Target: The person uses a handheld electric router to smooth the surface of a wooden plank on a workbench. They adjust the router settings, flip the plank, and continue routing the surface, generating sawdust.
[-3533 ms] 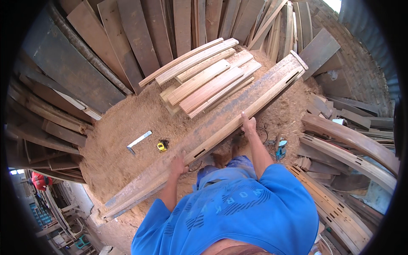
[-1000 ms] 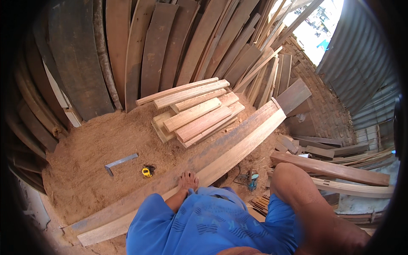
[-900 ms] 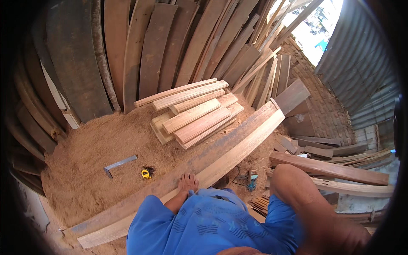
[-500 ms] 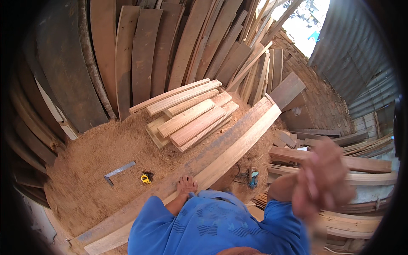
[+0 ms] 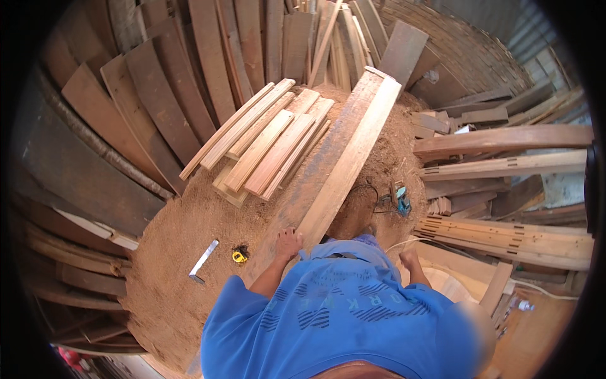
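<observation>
A long timber (image 5: 353,148) runs from beside my body away toward the upper right, with a dark, rough strip along its left and a pale, smooth strip along its right. My left hand (image 5: 289,242) lies on it near my waist, fingers spread flat on the wood. To my right, my right hand (image 5: 409,257) hangs low beside my body; its fingers are too small and hidden to read. A teal power tool (image 5: 403,201) with a cord rests on the sawdust beyond the right hand. A yellow tape measure (image 5: 239,256) and a metal try square (image 5: 205,259) lie left of the timber.
Several planed wood pieces (image 5: 271,148) are stacked left of the timber. Tall boards (image 5: 211,60) lean along the far side. Slotted beams (image 5: 505,237) and other lumber lie at the right. Sawdust (image 5: 167,284) covers the floor.
My right hand, raised and blurred before, has come down beside my body. The view has turned to the right. My left hand stays on the timber.
</observation>
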Demonstrator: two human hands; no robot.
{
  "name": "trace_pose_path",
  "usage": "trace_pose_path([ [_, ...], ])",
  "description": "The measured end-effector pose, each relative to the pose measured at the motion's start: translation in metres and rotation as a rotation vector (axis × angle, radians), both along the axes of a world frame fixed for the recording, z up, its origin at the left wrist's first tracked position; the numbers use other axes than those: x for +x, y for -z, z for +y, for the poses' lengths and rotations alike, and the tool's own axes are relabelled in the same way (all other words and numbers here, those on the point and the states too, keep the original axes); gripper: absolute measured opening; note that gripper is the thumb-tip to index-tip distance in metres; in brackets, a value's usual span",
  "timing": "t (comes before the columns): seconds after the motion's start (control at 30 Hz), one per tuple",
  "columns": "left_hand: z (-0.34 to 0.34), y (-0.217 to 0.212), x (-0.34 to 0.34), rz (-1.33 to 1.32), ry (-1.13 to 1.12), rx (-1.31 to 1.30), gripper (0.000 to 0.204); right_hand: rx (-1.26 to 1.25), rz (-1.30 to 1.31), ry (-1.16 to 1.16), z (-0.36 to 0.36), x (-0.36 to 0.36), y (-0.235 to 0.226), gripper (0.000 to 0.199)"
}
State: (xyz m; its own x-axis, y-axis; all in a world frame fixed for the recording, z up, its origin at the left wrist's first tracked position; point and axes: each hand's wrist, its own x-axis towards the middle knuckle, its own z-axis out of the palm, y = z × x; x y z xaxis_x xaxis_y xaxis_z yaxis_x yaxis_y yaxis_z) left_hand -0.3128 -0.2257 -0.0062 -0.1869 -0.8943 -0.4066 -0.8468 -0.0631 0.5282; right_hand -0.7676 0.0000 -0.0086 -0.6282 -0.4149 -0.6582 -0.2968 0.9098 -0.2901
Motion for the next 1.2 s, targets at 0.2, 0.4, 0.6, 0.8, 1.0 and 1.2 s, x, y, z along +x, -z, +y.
trace_pose_path([
  [0.2, -0.036, 0.004, -0.006, -0.112, 0.216, -0.106, 0.077, -0.061, -0.156, 0.413, 0.082, 0.046, 0.006, 0.02],
  [0.4, -0.069, -0.075, -0.094, -0.184, 0.666, -0.172, 0.079, -0.187, 0.052, 0.173, 0.063, 0.071, 0.039, 0.039],
  [0.6, -0.082, -0.023, -0.161, -0.098, 0.708, -0.323, 0.076, -0.127, -0.306, 0.448, 0.054, 0.042, 0.042, 0.019],
  [0.8, -0.119, -0.022, -0.187, -0.155, 0.697, -0.269, 0.079, -0.293, -0.421, 0.871, 0.011, -0.039, 0.018, 0.011],
  [1.0, -0.207, -0.026, -0.294, -0.384, 0.699, -0.299, 0.09, -0.352, -0.422, 1.085, -0.013, -0.14, 0.1, 0.015],
  [1.2, -0.289, -0.017, -0.421, -0.617, 0.537, -0.459, 0.097, -0.313, -0.603, 1.291, -0.014, -0.183, 0.253, 0.042],
])
